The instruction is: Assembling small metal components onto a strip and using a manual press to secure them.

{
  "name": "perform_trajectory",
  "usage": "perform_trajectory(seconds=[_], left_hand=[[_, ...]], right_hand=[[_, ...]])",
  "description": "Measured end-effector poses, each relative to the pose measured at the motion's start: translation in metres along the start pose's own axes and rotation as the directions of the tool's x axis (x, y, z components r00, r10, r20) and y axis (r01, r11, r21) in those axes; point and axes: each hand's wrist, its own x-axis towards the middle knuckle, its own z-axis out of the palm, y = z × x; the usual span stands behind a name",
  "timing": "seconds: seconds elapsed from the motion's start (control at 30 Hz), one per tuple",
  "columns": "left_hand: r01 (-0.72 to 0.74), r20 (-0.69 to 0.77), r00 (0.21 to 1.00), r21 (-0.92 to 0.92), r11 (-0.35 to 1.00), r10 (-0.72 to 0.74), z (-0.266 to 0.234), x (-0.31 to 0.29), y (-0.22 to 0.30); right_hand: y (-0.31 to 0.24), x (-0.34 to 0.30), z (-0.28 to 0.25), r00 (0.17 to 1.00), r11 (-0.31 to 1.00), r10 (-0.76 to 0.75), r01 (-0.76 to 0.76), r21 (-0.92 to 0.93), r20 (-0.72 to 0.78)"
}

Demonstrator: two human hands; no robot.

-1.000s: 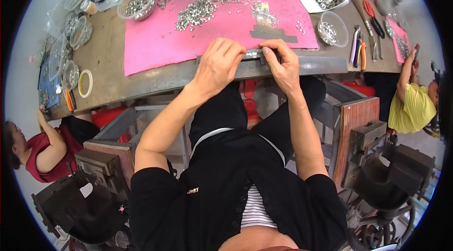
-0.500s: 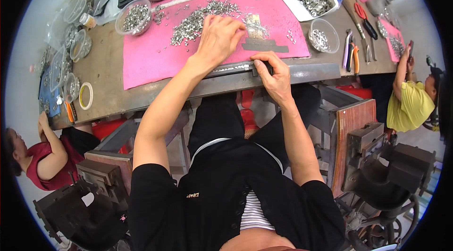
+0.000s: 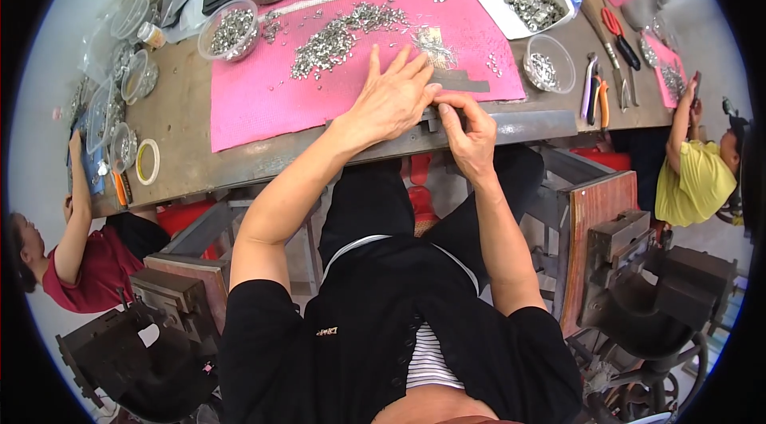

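Note:
My left hand (image 3: 392, 102) is over the near edge of the pink mat (image 3: 263, 105). Its fingers fan out, and its thumb reaches beside my right index finger; nothing visible is in its grasp. My right hand (image 3: 471, 138) curls thumb and index finger together above a small dark block (image 3: 431, 119) on the grey metal bar (image 3: 531, 122) along the table's front edge. What these fingers grip is hidden. Beyond my left hand lies a pile of small shiny metal pieces (image 3: 325, 47). Thin silvery pins (image 3: 435, 47) and flat grey strips (image 3: 463, 82) lie beyond my right hand.
Clear tubs of metal pieces (image 3: 233, 31) line the back, beside a white tray (image 3: 487, 1). A round tub (image 3: 550, 61), pliers (image 3: 594, 93) and red-handled cutters (image 3: 613, 23) lie right. A tape roll (image 3: 148, 161) lies left. Co-workers sit at both sides.
My left hand has come down from the pile toward the bar, spreading its fingers beside my right hand. My right hand has barely moved. The left co-worker's arm has reached up to the table.

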Motion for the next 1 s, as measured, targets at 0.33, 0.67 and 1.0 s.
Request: perform_trajectory(seconds=[0.33, 0.67, 1.0], left_hand=[[-0.047, -0.071, 0.997, -0.281, 0.959, 0.028, -0.012, 0.0, -0.011], [0.068, -0.236, 0.967, -0.124, 0.99, -0.096, -0.017, 0.033, -0.038], [-0.136, -0.176, 0.975, 0.03, 0.99, 0.139, -0.021, 0.031, -0.045]], right_hand=[[0.007, -0.006, 0.002, 0.969, 0.934, 0.174, -0.106, 0.342, -0.174], [0.003, -0.005, 0.002, 0.967, 0.942, 0.201, -0.148, 0.302, -0.154], [0.004, -0.003, 0.002, 0.966, 0.943, 0.22, -0.175, 0.283, -0.136]])
